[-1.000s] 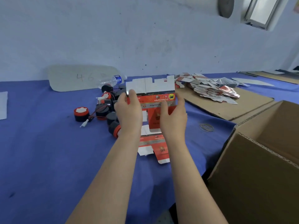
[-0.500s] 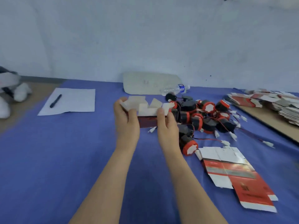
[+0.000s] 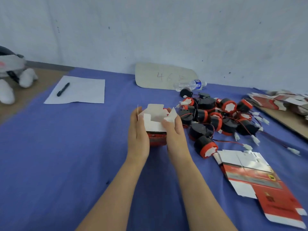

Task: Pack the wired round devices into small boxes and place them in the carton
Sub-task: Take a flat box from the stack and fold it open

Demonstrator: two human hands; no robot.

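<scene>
A small red and white box point(image 3: 156, 129) is held upright over the blue table between both hands, its white flaps standing open at the top. My left hand point(image 3: 138, 134) grips its left side and my right hand point(image 3: 175, 130) grips its right side, fingers on a flap. Just to the right lies a pile of black and red round devices point(image 3: 215, 117) with red-black wires and white plugs. The closest device point(image 3: 205, 146) lies by my right wrist. The carton is out of view.
Flat unfolded red and white boxes point(image 3: 260, 184) lie at the right front. More flat boxes point(image 3: 280, 101) are stacked on cardboard at the far right. A water bottle point(image 3: 190, 85), a cardboard sign point(image 3: 165, 76), white paper point(image 3: 78, 90) with a pen point(image 3: 63, 89) lie behind.
The view has swung left, away from the carton. The flat box in my hands has been opened into a standing box, and it now sits lower, near the table.
</scene>
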